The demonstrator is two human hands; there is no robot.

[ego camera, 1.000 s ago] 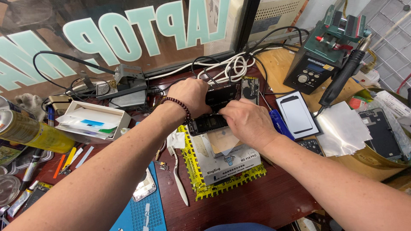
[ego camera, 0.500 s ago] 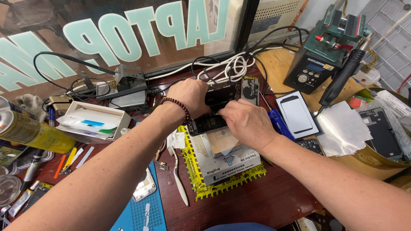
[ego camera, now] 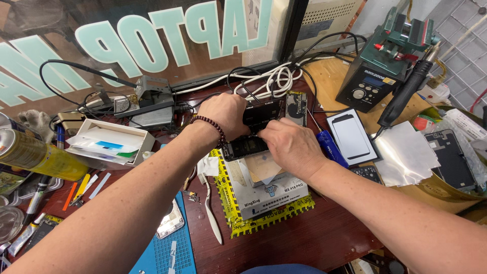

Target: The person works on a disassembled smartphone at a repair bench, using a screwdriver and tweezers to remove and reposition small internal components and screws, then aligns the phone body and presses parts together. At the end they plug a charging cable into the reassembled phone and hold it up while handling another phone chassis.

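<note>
Both hands meet over an opened smartphone (ego camera: 247, 146) lying on a grey box at the middle of the cluttered counter (ego camera: 324, 238). The left hand (ego camera: 229, 112), beaded bracelet at the wrist, clasps its dark upper half; the right hand (ego camera: 288, 147) fingers pinch the lower edge.

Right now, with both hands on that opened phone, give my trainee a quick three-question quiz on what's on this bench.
1. True or false: the left hand wears a beaded bracelet.
2. Which tool lies just right of the right hand? A) blue-handled screwdriver B) hammer C) pliers
3. Fill in: the opened phone sits over a white box lying on a ____ static bag.

Key: 1 true; 2 A; 3 yellow.
</note>
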